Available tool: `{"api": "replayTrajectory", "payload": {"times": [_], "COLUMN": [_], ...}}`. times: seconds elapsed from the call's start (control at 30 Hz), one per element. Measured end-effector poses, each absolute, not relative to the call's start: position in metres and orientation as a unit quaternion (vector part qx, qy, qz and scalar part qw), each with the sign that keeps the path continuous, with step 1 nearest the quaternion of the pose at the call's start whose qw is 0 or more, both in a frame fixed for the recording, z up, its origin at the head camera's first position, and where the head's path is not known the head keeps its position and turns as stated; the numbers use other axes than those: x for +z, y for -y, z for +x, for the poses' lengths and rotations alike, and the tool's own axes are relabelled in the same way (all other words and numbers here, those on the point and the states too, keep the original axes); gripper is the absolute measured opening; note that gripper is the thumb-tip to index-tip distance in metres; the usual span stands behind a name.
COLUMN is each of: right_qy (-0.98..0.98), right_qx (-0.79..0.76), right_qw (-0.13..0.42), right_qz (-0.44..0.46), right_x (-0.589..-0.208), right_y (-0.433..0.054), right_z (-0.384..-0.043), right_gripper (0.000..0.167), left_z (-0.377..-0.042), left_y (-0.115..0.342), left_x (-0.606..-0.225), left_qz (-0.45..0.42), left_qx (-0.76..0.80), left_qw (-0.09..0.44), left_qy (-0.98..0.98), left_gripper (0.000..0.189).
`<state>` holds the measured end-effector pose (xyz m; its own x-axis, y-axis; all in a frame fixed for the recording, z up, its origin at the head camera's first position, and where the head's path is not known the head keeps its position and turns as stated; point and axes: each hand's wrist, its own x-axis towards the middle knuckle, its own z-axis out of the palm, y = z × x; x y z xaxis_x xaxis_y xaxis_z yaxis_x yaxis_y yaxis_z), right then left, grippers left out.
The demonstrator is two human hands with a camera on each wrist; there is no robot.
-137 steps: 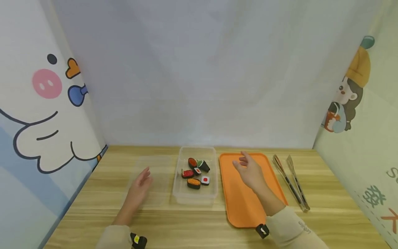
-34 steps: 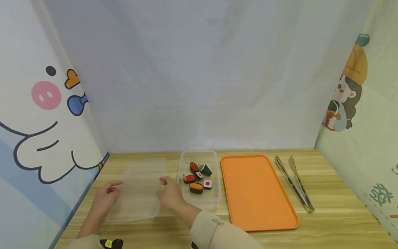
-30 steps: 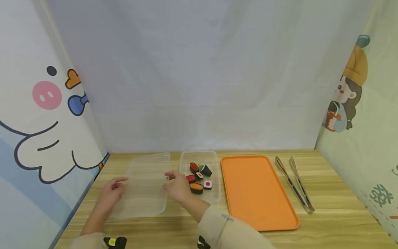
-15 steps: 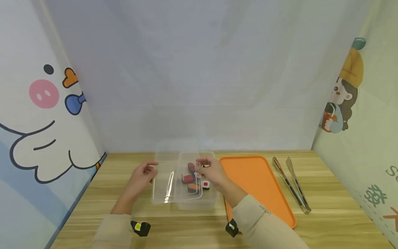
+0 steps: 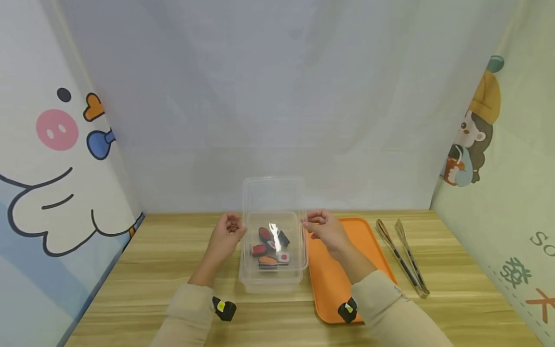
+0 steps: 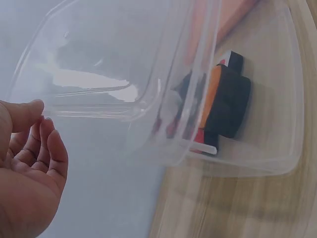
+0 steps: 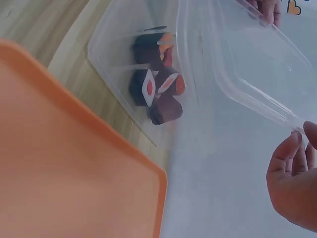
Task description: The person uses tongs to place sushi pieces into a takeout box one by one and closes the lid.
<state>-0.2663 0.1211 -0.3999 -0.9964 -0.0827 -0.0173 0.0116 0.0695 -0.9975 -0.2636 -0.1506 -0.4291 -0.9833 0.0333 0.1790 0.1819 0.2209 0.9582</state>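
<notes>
A clear plastic lid (image 5: 273, 193) is held tilted above the clear plastic box (image 5: 273, 288), its far edge raised. My left hand (image 5: 224, 236) pinches the lid's left edge between thumb and fingertips, as the left wrist view also shows. On the opposite edge my right hand (image 5: 330, 233) pinches the lid the same way. Several toy sushi pieces lie in the box, seen through the lid: an orange-topped one (image 5: 268, 262), a red-topped one (image 5: 258, 249) and a white roll with a red centre (image 7: 148, 88) among them.
An orange tray (image 5: 338, 289) lies right of the box, partly under my right forearm. Metal tongs (image 5: 403, 258) with dark grips rest farther right on the wooden table (image 5: 173, 270). A pale curtain (image 5: 277, 96) hangs behind.
Both hands first went left to the lid lying on the table and took hold of its edges. They have lifted it and carried it right, over the box.
</notes>
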Motion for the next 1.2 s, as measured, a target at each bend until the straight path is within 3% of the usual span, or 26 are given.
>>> {"api": "replayTrajectory", "payload": {"times": [0.13,0.37,0.9,1.07,1.2], "right_qy": [-0.733,-0.716,-0.623,-0.660,-0.706], "right_qx": [-0.678,-0.693,-0.769,-0.738,-0.698], "right_qw": [0.038,0.054,0.081,0.082,0.052], "right_qz": [-0.042,-0.059,-0.120,-0.113,-0.109], "right_x": [-0.397,-0.393,-0.389,-0.400,-0.417], "right_y": [-0.130,-0.144,-0.151,-0.146,-0.134], "right_z": [-0.267,-0.266,-0.267,-0.266,-0.262], "right_gripper": [0.024,0.013,0.010,0.031,0.041], "left_z": [-0.259,-0.264,-0.263,-0.262,-0.262], "left_y": [0.147,0.143,0.143,0.143,0.141], "left_x": [-0.419,-0.417,-0.417,-0.426,-0.436], "left_qz": [-0.084,-0.076,-0.085,-0.065,-0.053], "left_qx": [-0.597,-0.603,-0.724,-0.696,-0.677], "left_qw": [0.074,0.068,0.052,0.054,0.046], "left_qy": [0.794,0.791,0.683,0.713,0.732], "left_gripper": [0.022,0.015,0.018,0.021,0.031]}}
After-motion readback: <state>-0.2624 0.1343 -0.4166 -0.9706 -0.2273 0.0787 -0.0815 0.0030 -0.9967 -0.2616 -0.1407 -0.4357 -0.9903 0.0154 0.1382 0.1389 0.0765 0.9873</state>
